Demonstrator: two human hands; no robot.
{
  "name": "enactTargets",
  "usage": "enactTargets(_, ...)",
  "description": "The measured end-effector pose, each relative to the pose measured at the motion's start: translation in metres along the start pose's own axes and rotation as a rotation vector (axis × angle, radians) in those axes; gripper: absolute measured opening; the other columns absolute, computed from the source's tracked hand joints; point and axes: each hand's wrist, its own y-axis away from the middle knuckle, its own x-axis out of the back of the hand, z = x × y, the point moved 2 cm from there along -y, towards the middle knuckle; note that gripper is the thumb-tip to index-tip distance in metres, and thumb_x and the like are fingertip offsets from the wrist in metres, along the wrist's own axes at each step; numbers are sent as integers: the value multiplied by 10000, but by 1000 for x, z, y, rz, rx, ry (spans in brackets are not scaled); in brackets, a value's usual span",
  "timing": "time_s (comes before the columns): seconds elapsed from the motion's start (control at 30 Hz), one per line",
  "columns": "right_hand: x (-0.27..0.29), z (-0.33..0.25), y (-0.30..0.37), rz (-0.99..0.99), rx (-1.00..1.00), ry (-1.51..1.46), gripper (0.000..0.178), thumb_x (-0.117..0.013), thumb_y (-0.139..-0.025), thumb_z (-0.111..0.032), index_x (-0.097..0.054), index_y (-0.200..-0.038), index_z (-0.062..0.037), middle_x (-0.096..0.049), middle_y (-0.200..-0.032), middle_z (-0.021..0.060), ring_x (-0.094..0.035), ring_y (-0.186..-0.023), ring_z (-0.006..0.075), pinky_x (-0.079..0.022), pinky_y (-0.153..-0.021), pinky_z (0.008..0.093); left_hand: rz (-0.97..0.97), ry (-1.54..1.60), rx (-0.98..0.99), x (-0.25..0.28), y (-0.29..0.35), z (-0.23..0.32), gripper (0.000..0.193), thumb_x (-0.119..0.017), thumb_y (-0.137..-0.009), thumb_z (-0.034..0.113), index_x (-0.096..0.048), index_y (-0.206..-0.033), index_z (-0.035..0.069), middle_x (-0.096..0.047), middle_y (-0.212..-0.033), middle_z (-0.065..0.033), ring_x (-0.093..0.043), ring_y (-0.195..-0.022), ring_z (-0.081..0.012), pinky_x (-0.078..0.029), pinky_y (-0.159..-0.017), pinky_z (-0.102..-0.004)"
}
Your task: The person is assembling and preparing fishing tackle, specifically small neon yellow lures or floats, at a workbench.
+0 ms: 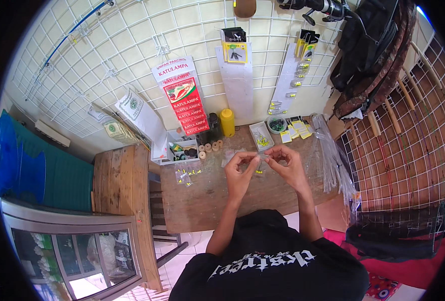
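Observation:
Over the middle of the wooden table [192, 203], my left hand [242, 169] and my right hand [287, 164] are close together, fingertips pinched. Between them is a small clear plastic bag [263, 157], gripped from both sides near its top. A few small yellow pieces [259, 171] show just below the fingers; whether they lie inside the bag or on the table I cannot tell. Just beyond my hands is a white tray [253, 131] with yellow-tipped small parts in it. More clear bags with yellow pieces [184, 178] lie at the table's left.
Behind stand a yellow bottle [227, 123], a dark jar [215, 127], wooden rings [208, 147] and a white organiser box [172, 159]. A round tub [276, 124] and yellow cards [297, 127] sit at the back right, near long clear plastic sleeves [328, 155]. A white wire grid [192, 40] carries hanging packets.

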Motion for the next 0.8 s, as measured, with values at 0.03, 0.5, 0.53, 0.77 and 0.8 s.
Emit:
enactTargets(0.03, -1, 1, 0, 1, -2, -2, 159, -675, -811, -56, -631, -953, -2, -643, -768, 27, -583, -729, 81, -459, -678, 251, -1, -2, 2, 0, 0, 0, 188, -697, -815, 46, -631, -980, -15, -655, -851, -51, -585, -805, -89, -458, -744, -234)
enactTargets(0.5, -25, 44, 11, 42, -121, -235, 139, -671, -850, -82, -608, -942, 0, -617, -794, -5, -558, -730, 54, -450, -668, 215, 160, -38, -60, -3, 9, -7, 330, -687, -830, 65, -578, -1133, -8, -674, -851, -67, -596, -807, -86, -448, -800, -248)
enactTargets(0.53, -28, 45, 12, 37, -120, -237, 139, -671, -850, -82, -608, -942, 0, -617, -794, -5, -558, -730, 54, -450, -668, 215, 165, -40, -62, 0, 10, -8, 330, -687, -830, 65, -578, -1133, -8, -674, -851, -67, -596, -807, -86, -448, -800, -248)
enactTargets(0.77, -40, 53, 20, 89, -74, -185, 96, -666, -842, -43, -646, -907, 24, -642, -794, 18, -568, -745, 61, -454, -682, 220, 38, -111, -7, 16, 16, -27, 122, -683, -833, 88, -683, -901, -13, -686, -867, -63, -597, -805, -99, -459, -768, -247)
enactTargets(0.8, -41, 54, 21, 100, -61, -109, 89, -670, -836, -38, -656, -896, 26, -648, -793, 22, -573, -752, 65, -457, -687, 225, 67, -113, 7, 18, 18, -30, 106, -685, -831, 85, -687, -870, -13, -686, -867, -62, -599, -806, -100, -461, -766, -248)
